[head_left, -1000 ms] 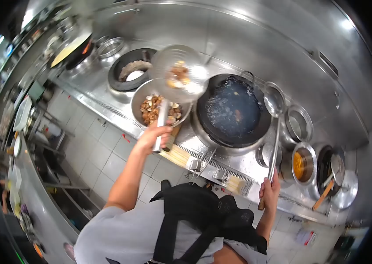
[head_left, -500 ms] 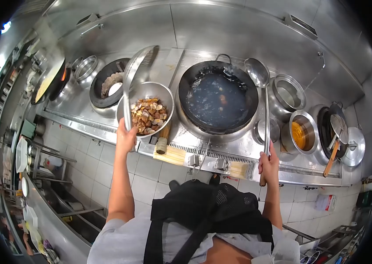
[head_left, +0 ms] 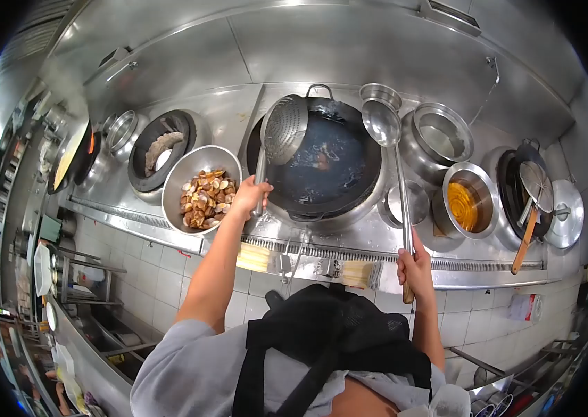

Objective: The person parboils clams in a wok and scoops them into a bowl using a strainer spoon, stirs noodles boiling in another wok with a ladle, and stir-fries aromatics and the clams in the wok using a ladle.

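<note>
My left hand [head_left: 253, 197] is wrapped round the handle of a perforated strainer [head_left: 285, 130], whose round head hangs over the left part of a black wok [head_left: 349, 174]. Dark, bubbly liquid fills the wok, with a few small bits in it. Beside my left hand a steel bowl [head_left: 175, 182] holds brown clams [head_left: 205, 200]. My right hand [head_left: 415, 268] grips the wooden end of a long ladle [head_left: 382, 124]; its bowl is up at the wok's right edge.
Right of the wok stand a steel pot [head_left: 441, 132], a pot of orange liquid [head_left: 462, 206], a wire skimmer [head_left: 535, 185] and a lid [head_left: 563, 214]. A dark ring-shaped burner [head_left: 142, 158] lies at the left. A steel wall rises behind.
My left hand and the strainer have moved right, from above the clam bowl to over the wok. The ladle stays in my right hand. The camera view has shifted.
</note>
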Demonstrator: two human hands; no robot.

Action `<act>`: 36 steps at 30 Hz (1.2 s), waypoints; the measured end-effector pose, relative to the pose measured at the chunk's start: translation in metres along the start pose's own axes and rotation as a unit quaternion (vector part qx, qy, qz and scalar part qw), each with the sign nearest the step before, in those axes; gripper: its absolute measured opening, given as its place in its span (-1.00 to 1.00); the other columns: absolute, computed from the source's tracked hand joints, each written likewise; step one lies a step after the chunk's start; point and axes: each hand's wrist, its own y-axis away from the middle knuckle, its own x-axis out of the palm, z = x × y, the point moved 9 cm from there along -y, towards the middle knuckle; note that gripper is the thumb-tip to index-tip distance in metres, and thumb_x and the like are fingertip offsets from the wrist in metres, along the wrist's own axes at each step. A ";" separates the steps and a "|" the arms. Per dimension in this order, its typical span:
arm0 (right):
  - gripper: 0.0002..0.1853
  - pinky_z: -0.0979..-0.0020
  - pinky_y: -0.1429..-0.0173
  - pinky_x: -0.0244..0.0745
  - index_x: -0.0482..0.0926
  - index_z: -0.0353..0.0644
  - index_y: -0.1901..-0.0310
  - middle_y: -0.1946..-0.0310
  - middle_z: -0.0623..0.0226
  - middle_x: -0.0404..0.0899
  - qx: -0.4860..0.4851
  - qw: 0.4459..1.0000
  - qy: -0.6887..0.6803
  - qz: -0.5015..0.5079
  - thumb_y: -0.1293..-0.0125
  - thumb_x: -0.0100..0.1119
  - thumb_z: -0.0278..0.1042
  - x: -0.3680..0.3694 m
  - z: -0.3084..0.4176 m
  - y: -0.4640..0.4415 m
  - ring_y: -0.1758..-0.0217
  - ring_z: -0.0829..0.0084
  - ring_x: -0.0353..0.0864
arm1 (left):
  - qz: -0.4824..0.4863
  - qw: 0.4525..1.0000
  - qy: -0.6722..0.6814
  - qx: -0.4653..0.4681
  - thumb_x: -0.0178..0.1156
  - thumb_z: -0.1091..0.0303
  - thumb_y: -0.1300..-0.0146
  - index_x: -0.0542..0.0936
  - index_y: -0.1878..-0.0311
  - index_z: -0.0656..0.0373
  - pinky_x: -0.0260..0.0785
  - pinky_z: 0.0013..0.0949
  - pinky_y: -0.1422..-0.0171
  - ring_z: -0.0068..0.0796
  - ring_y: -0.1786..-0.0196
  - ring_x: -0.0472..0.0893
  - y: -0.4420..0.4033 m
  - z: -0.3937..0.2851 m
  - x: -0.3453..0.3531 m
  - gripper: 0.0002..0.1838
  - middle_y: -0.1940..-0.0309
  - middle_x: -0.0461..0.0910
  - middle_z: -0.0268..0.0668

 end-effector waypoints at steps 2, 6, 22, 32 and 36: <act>-0.30 0.56 0.67 0.24 0.06 -0.14 -0.58 0.65 0.51 0.34 0.007 1.000 -0.006 -0.006 -0.45 0.01 -0.48 -0.016 -0.010 -0.001 0.75 0.68 0.28 | -0.011 1.000 0.017 -0.011 0.25 0.46 -0.25 0.40 0.20 0.14 0.35 -0.38 0.62 -0.54 0.66 0.44 0.004 0.015 0.020 -0.81 0.58 0.44 -0.39; -0.30 0.58 0.69 0.23 0.08 -0.17 -0.57 0.65 0.49 0.34 0.015 1.000 -0.011 -0.020 -0.42 -0.01 -0.50 -0.039 -0.021 -0.009 0.75 0.68 0.28 | -0.034 0.996 0.076 -0.034 0.23 0.42 -0.32 0.39 0.25 0.14 0.37 -0.35 0.60 -0.52 0.65 0.45 0.018 0.031 0.068 -0.83 0.58 0.43 -0.37; -0.30 0.56 0.71 0.25 0.09 -0.13 -0.57 0.63 0.46 0.35 0.032 0.998 -0.058 -0.004 -0.41 0.00 -0.50 -0.066 -0.030 -0.019 0.76 0.65 0.29 | 0.107 0.967 0.159 -0.166 0.23 0.35 -0.39 0.36 0.20 0.12 0.38 -0.42 0.53 -0.61 0.59 0.42 0.034 0.041 0.142 -0.79 0.53 0.46 -0.40; -0.29 0.56 0.69 0.23 0.08 -0.13 -0.57 0.66 0.51 0.33 0.036 0.999 0.021 0.021 -0.41 0.03 -0.51 -0.053 -0.033 -0.008 0.75 0.67 0.28 | 0.119 0.955 0.203 -0.182 0.19 0.33 -0.44 0.42 0.10 0.15 0.32 -0.53 0.53 -0.71 0.58 0.34 0.055 0.031 0.164 -0.84 0.52 0.41 -0.47; -0.29 0.55 0.63 0.23 0.12 -0.11 -0.57 0.65 0.55 0.34 0.016 0.995 0.093 0.015 -0.42 0.06 -0.52 -0.041 -0.036 -0.006 0.71 0.71 0.26 | 0.142 0.945 0.227 -0.190 0.18 0.33 -0.44 0.43 0.08 0.18 0.31 -0.54 0.54 -0.73 0.59 0.33 0.059 0.032 0.169 -0.83 0.52 0.41 -0.46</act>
